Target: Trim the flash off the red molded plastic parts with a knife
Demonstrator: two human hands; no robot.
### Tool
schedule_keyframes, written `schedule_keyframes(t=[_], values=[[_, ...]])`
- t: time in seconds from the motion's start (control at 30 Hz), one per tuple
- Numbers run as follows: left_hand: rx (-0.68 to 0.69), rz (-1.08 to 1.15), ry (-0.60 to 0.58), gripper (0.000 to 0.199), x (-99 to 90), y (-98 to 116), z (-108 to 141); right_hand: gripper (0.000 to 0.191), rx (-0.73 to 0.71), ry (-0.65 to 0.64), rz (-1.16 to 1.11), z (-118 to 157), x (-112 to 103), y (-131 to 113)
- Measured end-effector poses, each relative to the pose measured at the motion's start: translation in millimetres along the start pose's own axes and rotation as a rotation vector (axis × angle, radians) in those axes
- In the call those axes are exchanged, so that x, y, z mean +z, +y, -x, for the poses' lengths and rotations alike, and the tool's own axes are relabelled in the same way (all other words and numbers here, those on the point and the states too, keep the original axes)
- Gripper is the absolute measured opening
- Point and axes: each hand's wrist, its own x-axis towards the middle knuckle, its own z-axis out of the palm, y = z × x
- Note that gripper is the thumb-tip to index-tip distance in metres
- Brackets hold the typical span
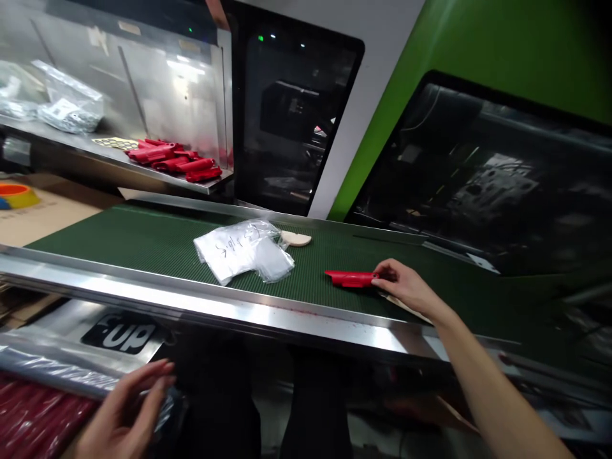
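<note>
My right hand (401, 285) reaches over the green conveyor belt (153, 245) and pinches the right end of a red plastic part (352, 278). That part is long, half-round and lies level just at the belt's surface; whether it touches the belt I cannot tell. Low on the left, my left hand (127, 411) hangs in front of the belt's metal edge with its fingers apart and nothing visible in them. It is near a clear plastic bag (48, 357) with dark red contents. A thin pale strip (404, 308) shows beneath my right hand.
Plastic bags with handwriting (239, 248) lie mid-belt beside a pale half-round piece (296, 238). Several red parts (174, 159) are piled on a metal shelf (208, 185) at the upper left. The belt's metal rail (268, 313) runs along the front. A green machine (406, 38) stands behind.
</note>
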Motion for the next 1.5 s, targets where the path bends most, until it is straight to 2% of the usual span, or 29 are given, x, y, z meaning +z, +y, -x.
schedule_keyframes(t=[0.07, 0.1, 0.17, 0.23, 0.33, 0.4, 0.47, 0.53, 0.6, 0.7, 0.77, 1.0, 1.13, 1.3, 1.4, 1.5], values=[[-0.055, 0.21, -0.225, 0.045, 24.3, 29, 11, 0.027, -0.042, 0.067, -0.051, 8, 3, -12], [-0.045, 0.261, -0.257, 0.045, 36.6, 44, 17, 0.027, -0.068, 0.112, -0.067, 14, 6, -21], [-0.084, 0.337, -0.414, 0.039, 59.2, 74, 30, 0.023, -0.137, 0.218, -0.093, 31, 14, -43], [-0.124, 0.39, -0.519, 0.034, 75.9, 101, 42, 0.017, -0.228, 0.317, -0.122, 54, 24, -70], [-0.218, 0.54, -0.646, 0.044, 84.5, 129, 57, 0.023, -0.399, 0.391, -0.146, 95, 39, -112], [-0.341, 0.749, -0.718, 0.046, 80.2, 140, 65, 0.031, -0.576, 0.35, -0.097, 119, 48, -133], [-0.423, 0.882, -0.726, 0.043, 70.6, 142, 71, 0.032, -0.732, 0.28, -0.051, 137, 54, -145], [-0.452, 0.91, -0.705, 0.041, 58.7, 139, 75, 0.029, -0.769, 0.231, -0.049, 147, 57, -149], [-0.471, 0.909, -0.72, 0.041, 47.1, 132, 79, 0.027, -0.72, 0.261, -0.076, 150, 58, -148], [-0.498, 0.888, -0.793, 0.04, 33.7, 124, 85, 0.029, -0.564, 0.314, -0.164, 146, 57, -147], [-0.514, 0.883, -0.826, 0.04, 28.3, 122, 88, 0.03, -0.453, 0.296, -0.248, 139, 57, -151], [-0.568, 0.924, -0.888, 0.04, 25.0, 115, 91, 0.019, -0.22, 0.025, -0.498, 106, 61, -176], [-0.541, 0.851, -0.88, 0.037, 27.3, 112, 90, 0.023, -0.265, -0.172, -0.467, 92, 63, -181], [-0.422, 0.668, -0.853, 0.04, 28.5, 114, 89, 0.023, -0.29, -0.412, -0.492, 86, 62, -180], [-0.355, 0.517, -0.835, 0.042, 26.6, 113, 88, 0.017, -0.255, -0.499, -0.5, 85, 59, -175], [-0.297, 0.437, -0.833, 0.051, 22.9, 109, 83, 0.013, -0.209, -0.529, -0.513, 89, 58, -166]])
